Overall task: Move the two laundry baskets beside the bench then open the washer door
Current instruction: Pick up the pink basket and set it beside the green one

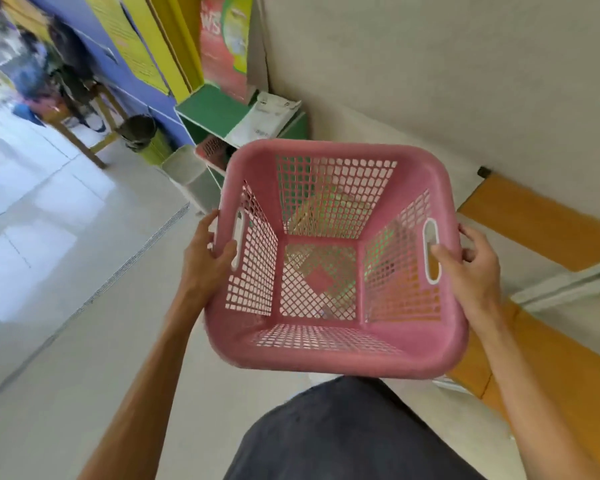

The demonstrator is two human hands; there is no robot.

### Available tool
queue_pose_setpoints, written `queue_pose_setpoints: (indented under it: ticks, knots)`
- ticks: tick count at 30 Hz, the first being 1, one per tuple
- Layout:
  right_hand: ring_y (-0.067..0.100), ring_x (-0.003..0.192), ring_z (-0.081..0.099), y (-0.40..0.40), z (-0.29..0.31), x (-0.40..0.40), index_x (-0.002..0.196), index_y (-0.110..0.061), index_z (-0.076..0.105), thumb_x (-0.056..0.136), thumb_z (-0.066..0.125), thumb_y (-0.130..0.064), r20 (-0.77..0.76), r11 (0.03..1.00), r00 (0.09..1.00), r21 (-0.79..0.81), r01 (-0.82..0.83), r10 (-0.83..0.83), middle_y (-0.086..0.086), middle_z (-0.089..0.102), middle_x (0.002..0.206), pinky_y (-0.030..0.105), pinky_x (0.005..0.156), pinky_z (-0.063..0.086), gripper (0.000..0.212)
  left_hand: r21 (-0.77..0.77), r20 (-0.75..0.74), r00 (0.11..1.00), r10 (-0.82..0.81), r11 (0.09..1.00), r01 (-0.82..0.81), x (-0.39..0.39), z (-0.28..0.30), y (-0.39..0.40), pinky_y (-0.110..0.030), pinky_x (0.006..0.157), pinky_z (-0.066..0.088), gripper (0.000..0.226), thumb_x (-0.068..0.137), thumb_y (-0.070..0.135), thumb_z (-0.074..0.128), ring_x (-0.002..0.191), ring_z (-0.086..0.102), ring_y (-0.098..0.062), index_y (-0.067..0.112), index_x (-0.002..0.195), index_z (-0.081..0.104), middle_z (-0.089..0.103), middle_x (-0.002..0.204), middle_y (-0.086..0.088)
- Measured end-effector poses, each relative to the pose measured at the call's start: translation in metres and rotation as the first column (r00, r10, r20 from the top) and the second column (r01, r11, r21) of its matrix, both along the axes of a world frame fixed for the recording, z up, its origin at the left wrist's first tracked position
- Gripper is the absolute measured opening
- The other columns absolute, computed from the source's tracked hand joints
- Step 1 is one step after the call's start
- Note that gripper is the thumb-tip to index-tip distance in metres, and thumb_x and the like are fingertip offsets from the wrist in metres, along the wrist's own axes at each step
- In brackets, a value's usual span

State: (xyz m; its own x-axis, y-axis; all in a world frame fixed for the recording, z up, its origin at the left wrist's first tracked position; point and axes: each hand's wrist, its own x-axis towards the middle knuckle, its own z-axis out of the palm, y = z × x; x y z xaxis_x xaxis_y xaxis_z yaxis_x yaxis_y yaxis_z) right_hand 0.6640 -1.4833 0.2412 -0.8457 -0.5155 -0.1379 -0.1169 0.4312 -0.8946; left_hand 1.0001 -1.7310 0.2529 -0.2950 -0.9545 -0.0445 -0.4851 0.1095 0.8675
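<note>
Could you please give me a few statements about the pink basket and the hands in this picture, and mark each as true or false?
1. The pink laundry basket is held by both hands, the left hand and the right hand, one at each side handle. True.
2. The basket is full of clothes. False: it is empty, and the floor shows through its mesh.
3. The basket rests on the floor. False: it is held up in the air in front of the person.
4. A green shelf unit stands beyond the basket, by the wall. True.
5. The basket is blue. False: it is pink.

Blurred figures (45, 74) far left; orange bench (548, 230) cut off right.
</note>
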Motion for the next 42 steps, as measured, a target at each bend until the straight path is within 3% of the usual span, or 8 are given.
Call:
queue_pose_setpoints:
  ticks: [6, 12, 17, 22, 28, 32, 35, 42]
  knots:
    - [0.006, 0.063, 0.068, -0.053, -0.02, -0.031, 0.111, -0.067, 0.053, 0.077, 0.071, -0.05, 0.04, 0.975, 0.975, -0.016, 0.219, -0.219, -0.002, 0.072, 0.082, 0.024, 0.052, 0.052, 0.042, 0.02, 0.103, 0.976, -0.19, 0.982, 0.189, -0.084, -0.016, -0.108, -0.038, 0.057, 0.062, 0.06, 0.086, 0.021, 0.059, 0.074, 0.071, -0.01, 0.053, 0.133, 0.041, 0.066, 0.099, 0.012]
    - [0.0, 0.053, 0.061, -0.103, -0.055, -0.044, 0.138, -0.033, 0.047, 0.083, 0.067, -0.041, 0.058, 0.942, 0.941, 0.061, 0.329, -0.332, 0.001, 0.064, 0.078, 0.014, 0.043, 0.046, 0.059, 0.075, 0.166, 0.94, -0.299, 0.954, 0.29, -0.145, -0.036, -0.189, -0.049, 0.072, 0.062, 0.061, 0.086, 0.02, 0.059, 0.093, 0.072, -0.023, 0.044, 0.14, 0.04, 0.067, 0.114, 0.003]
    - [0.0, 0.06, 0.066, -0.132, -0.091, -0.049, 0.145, -0.023, 0.042, 0.093, 0.063, -0.033, 0.046, 0.915, 0.931, 0.208, 0.345, -0.361, -0.013, 0.067, 0.087, 0.016, 0.046, 0.048, 0.057, 0.128, 0.258, 0.883, -0.392, 0.92, 0.371, -0.182, -0.067, -0.234, -0.031, 0.05, 0.055, 0.064, 0.085, 0.018, 0.06, 0.06, 0.066, -0.011, 0.047, 0.139, 0.04, 0.065, 0.083, -0.006]
    - [0.017, 0.066, 0.066, -0.157, -0.131, -0.063, 0.124, -0.015, 0.058, 0.095, 0.06, -0.03, 0.05, 0.854, 0.94, 0.437, 0.283, -0.337, -0.001, 0.07, 0.09, 0.037, 0.057, 0.056, 0.032, 0.209, 0.447, 0.731, -0.516, 0.854, 0.476, -0.217, -0.11, -0.262, -0.05, 0.074, 0.059, 0.063, 0.087, 0.019, 0.057, 0.077, 0.068, -0.029, 0.029, 0.145, 0.036, 0.067, 0.089, -0.008]
    - [0.023, 0.067, 0.061, -0.178, -0.196, -0.07, 0.114, -0.009, 0.06, 0.092, 0.064, -0.029, 0.119, 0.708, 0.927, 0.682, 0.183, -0.354, 0.008, 0.072, 0.096, 0.03, 0.056, 0.045, 0.03, 0.273, 0.57, 0.567, -0.595, 0.788, 0.552, -0.253, -0.183, -0.285, -0.043, 0.07, 0.05, 0.056, 0.085, 0.032, 0.051, 0.079, 0.059, -0.033, 0.017, 0.137, 0.036, 0.066, 0.102, -0.011]
    - [0.031, 0.077, 0.069, -0.192, -0.255, -0.075, 0.119, -0.004, 0.058, 0.094, 0.064, -0.027, 0.161, 0.684, 0.92, 0.716, 0.14, -0.357, 0.014, 0.072, 0.101, 0.037, 0.061, 0.056, 0.034, 0.317, 0.641, 0.475, -0.603, 0.771, 0.552, -0.265, -0.249, -0.3, -0.055, 0.077, 0.056, 0.051, 0.094, 0.014, 0.052, 0.088, 0.066, -0.046, 0.01, 0.141, 0.033, 0.066, 0.105, -0.025]
    - [0.038, 0.085, 0.07, -0.202, -0.311, -0.075, 0.123, 0.0, 0.052, 0.098, 0.061, -0.026, 0.146, 0.666, 0.921, 0.732, 0.146, -0.362, 0.019, 0.07, 0.103, 0.044, 0.068, 0.058, 0.037, 0.305, 0.655, 0.474, -0.589, 0.78, 0.547, -0.267, -0.31, -0.303, -0.055, 0.076, 0.057, 0.052, 0.094, 0.009, 0.051, 0.088, 0.067, -0.047, 0.008, 0.143, 0.034, 0.066, 0.1, -0.026]
    - [0.036, 0.073, 0.07, -0.215, -0.423, -0.077, 0.129, 0.003, 0.047, 0.102, 0.055, -0.019, 0.116, 0.623, 0.912, 0.763, 0.172, -0.394, 0.021, 0.071, 0.101, 0.037, 0.051, 0.054, 0.036, 0.303, 0.675, 0.456, -0.58, 0.781, 0.546, -0.269, -0.428, -0.311, -0.059, 0.079, 0.056, 0.053, 0.096, 0.009, 0.052, 0.084, 0.068, -0.048, 0.009, 0.145, 0.034, 0.069, 0.1, -0.031]
